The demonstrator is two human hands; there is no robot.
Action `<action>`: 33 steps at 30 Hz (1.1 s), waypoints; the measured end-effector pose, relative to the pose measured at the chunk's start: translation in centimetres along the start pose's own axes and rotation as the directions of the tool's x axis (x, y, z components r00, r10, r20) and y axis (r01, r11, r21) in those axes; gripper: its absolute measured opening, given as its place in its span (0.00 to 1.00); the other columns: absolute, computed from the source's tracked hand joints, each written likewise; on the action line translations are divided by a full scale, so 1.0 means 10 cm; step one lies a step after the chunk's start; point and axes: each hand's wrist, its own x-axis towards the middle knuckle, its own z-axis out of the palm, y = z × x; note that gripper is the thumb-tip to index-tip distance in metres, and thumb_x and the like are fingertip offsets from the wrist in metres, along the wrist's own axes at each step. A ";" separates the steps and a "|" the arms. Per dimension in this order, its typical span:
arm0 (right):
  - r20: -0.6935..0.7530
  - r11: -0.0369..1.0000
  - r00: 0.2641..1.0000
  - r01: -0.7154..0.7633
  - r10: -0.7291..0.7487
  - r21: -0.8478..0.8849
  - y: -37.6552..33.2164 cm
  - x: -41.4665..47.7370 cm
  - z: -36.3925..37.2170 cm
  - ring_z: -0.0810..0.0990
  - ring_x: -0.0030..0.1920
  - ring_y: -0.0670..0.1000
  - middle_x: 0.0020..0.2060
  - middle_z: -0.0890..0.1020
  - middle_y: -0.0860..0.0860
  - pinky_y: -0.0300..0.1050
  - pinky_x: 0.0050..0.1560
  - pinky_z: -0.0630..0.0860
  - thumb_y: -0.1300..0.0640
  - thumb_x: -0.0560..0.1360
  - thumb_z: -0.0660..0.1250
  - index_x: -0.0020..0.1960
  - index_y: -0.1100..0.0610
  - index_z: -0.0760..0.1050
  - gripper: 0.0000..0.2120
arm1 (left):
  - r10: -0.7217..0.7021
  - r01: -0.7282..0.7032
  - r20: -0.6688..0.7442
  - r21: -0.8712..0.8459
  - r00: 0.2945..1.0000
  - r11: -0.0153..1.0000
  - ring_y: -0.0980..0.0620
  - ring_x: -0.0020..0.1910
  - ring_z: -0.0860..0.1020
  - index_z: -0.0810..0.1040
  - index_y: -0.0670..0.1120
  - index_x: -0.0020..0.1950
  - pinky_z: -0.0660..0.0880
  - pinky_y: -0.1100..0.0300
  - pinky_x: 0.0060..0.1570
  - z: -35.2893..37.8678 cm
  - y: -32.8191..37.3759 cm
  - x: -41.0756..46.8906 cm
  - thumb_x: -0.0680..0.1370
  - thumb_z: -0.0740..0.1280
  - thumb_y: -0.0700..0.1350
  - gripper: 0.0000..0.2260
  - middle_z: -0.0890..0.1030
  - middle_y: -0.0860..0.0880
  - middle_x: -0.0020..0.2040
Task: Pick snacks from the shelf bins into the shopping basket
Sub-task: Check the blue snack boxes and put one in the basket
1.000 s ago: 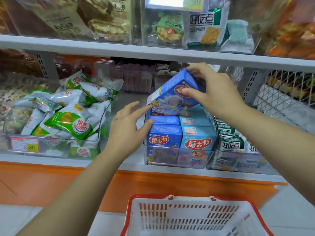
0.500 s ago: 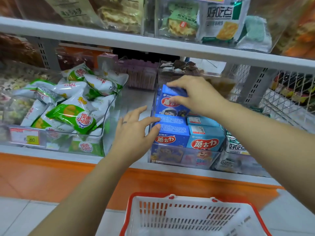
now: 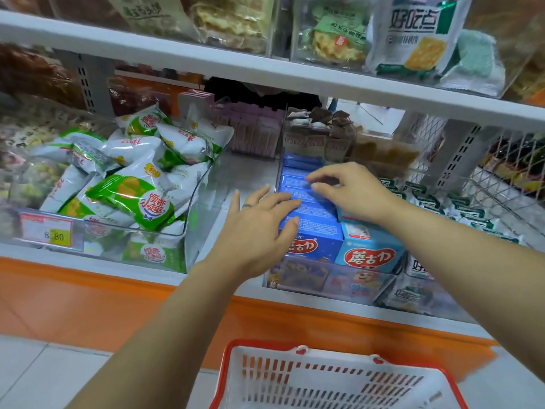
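Box of blue cardboard (image 3: 295, 184) lies back in its clear plastic bin (image 3: 327, 283); left hand (image 3: 259, 228) and right hand (image 3: 354, 193), grip slack, have picked nothing.

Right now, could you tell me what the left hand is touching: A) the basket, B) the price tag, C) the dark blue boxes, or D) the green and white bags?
C: the left hand lies with straight fingers on top of the dark blue boxes.

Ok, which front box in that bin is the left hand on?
The darker blue box, front left, under the left hand; the paler blue box stands beside it.
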 end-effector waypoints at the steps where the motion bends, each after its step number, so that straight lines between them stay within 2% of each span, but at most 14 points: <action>1: -0.029 1.000 1.000 -0.013 0.013 -0.023 0.04 0.05 0.01 0.78 0.51 0.46 0.55 0.82 0.52 0.35 0.50 0.68 0.58 0.77 0.66 0.59 0.57 0.80 0.11 | 0.006 -0.006 0.001 0.005 1.000 1.000 0.54 0.76 0.52 0.65 0.57 0.74 0.41 0.45 0.74 -0.01 -0.01 0.01 0.76 0.45 0.58 0.27 0.64 0.59 0.74; 5: 0.065 0.987 0.997 -0.037 0.048 -0.159 0.15 0.25 0.03 0.74 0.50 0.43 0.57 0.82 0.52 0.30 0.48 0.64 0.58 0.76 0.68 0.60 0.57 0.79 0.13 | 0.027 -0.027 0.005 0.008 1.000 1.000 0.55 0.76 0.53 0.66 0.57 0.73 0.42 0.45 0.74 -0.02 -0.03 0.02 0.75 0.46 0.58 0.27 0.65 0.58 0.73; 10: 0.191 0.973 0.978 -0.045 0.089 -0.225 0.14 0.45 -0.07 0.79 0.50 0.48 0.53 0.83 0.53 0.41 0.55 0.73 0.55 0.72 0.73 0.58 0.58 0.80 0.16 | 0.049 -0.050 -0.020 -0.052 0.999 0.997 0.57 0.72 0.57 0.68 0.56 0.72 0.43 0.46 0.74 0.00 -0.07 0.00 0.76 0.48 0.59 0.26 0.67 0.58 0.70; 13: 0.207 0.968 0.976 -0.013 0.067 -0.251 0.11 0.46 -0.08 0.79 0.49 0.49 0.53 0.83 0.53 0.41 0.53 0.73 0.55 0.71 0.73 0.58 0.59 0.80 0.17 | 0.059 -0.062 -0.038 -0.086 0.998 0.994 0.59 0.71 0.59 0.69 0.56 0.71 0.43 0.47 0.74 0.02 -0.09 0.01 0.76 0.49 0.59 0.26 0.68 0.59 0.69; 16: 0.120 0.976 0.993 0.027 -0.001 -0.215 0.05 0.39 -0.13 0.78 0.52 0.48 0.56 0.82 0.53 0.41 0.55 0.72 0.55 0.72 0.73 0.60 0.59 0.79 0.17 | 0.060 -0.063 -0.038 -0.084 0.997 0.995 0.58 0.70 0.60 0.69 0.56 0.71 0.43 0.47 0.74 0.02 -0.09 0.01 0.75 0.49 0.59 0.26 0.68 0.58 0.69; 19: -0.014 0.979 0.994 0.103 -0.107 -0.178 -0.09 0.26 -0.29 0.75 0.52 0.45 0.58 0.81 0.54 0.32 0.50 0.66 0.58 0.74 0.70 0.62 0.60 0.77 0.17 | 0.051 -0.053 -0.028 -0.070 0.998 0.996 0.57 0.71 0.60 0.68 0.55 0.71 0.44 0.47 0.74 0.00 -0.07 0.00 0.77 0.49 0.60 0.25 0.68 0.58 0.70; 21: -0.108 0.969 0.979 0.152 -0.175 -0.195 -0.17 0.14 -0.42 0.75 0.54 0.47 0.59 0.80 0.54 0.30 0.49 0.62 0.59 0.75 0.69 0.63 0.60 0.76 0.17 | 0.042 -0.043 -0.014 -0.049 0.999 0.998 0.57 0.72 0.58 0.67 0.55 0.72 0.43 0.47 0.74 0.00 -0.05 -0.02 0.81 0.51 0.57 0.21 0.66 0.58 0.71; 23: -0.196 0.951 0.949 0.197 -0.245 -0.238 -0.24 -0.02 -0.53 0.75 0.56 0.52 0.58 0.79 0.55 0.32 0.50 0.61 0.57 0.75 0.70 0.64 0.59 0.76 0.18 | 0.022 -0.022 0.003 -0.022 1.000 1.000 0.56 0.74 0.56 0.65 0.55 0.74 0.43 0.46 0.74 -0.02 -0.01 -0.05 0.82 0.51 0.56 0.20 0.64 0.58 0.73; 25: -0.262 0.942 0.915 0.251 -0.306 -0.224 -0.31 -0.22 -0.61 0.74 0.56 0.49 0.54 0.77 0.52 0.32 0.54 0.62 0.55 0.74 0.69 0.64 0.58 0.76 0.19 | -0.008 0.007 0.023 0.004 1.000 1.000 0.55 0.76 0.53 0.64 0.56 0.75 0.43 0.46 0.74 -0.04 0.04 -0.08 0.83 0.51 0.56 0.20 0.63 0.57 0.75; 27: -0.318 0.940 0.887 0.291 -0.335 -0.179 -0.37 -0.45 -0.68 0.72 0.54 0.45 0.52 0.73 0.48 0.28 0.56 0.63 0.54 0.73 0.67 0.63 0.58 0.77 0.20 | -0.041 0.041 -0.002 -0.014 0.999 0.999 0.52 0.76 0.56 0.63 0.54 0.75 0.47 0.45 0.75 -0.07 0.10 -0.12 0.82 0.55 0.54 0.21 0.64 0.55 0.75; 29: -0.354 0.944 0.876 0.293 -0.329 -0.152 -0.43 -0.68 -0.74 0.71 0.54 0.44 0.52 0.72 0.47 0.27 0.56 0.63 0.54 0.72 0.67 0.63 0.58 0.77 0.20 | -0.055 0.044 -0.105 -0.102 0.993 0.994 0.49 0.73 0.63 0.64 0.50 0.75 0.56 0.44 0.72 -0.12 0.17 -0.16 0.80 0.62 0.54 0.24 0.68 0.50 0.72; 31: -0.391 0.946 0.862 0.294 -0.324 -0.137 -0.48 -0.87 -0.77 0.71 0.54 0.43 0.52 0.72 0.47 0.30 0.56 0.65 0.54 0.72 0.68 0.63 0.58 0.77 0.20 | -0.052 0.006 -0.190 -0.234 0.980 0.972 0.50 0.69 0.68 0.66 0.49 0.73 0.63 0.51 0.69 -0.21 0.27 -0.23 0.77 0.67 0.53 0.26 0.71 0.49 0.70; 33: -0.457 0.949 0.834 0.299 -0.309 -0.096 -0.53 -1.06 -0.81 0.71 0.54 0.42 0.52 0.72 0.48 0.32 0.57 0.69 0.56 0.72 0.68 0.63 0.59 0.77 0.20 | -0.069 -0.001 -0.210 -0.317 0.975 0.948 0.54 0.68 0.67 0.65 0.49 0.73 0.62 0.65 0.62 -0.30 0.43 -0.36 0.76 0.69 0.50 0.27 0.70 0.51 0.69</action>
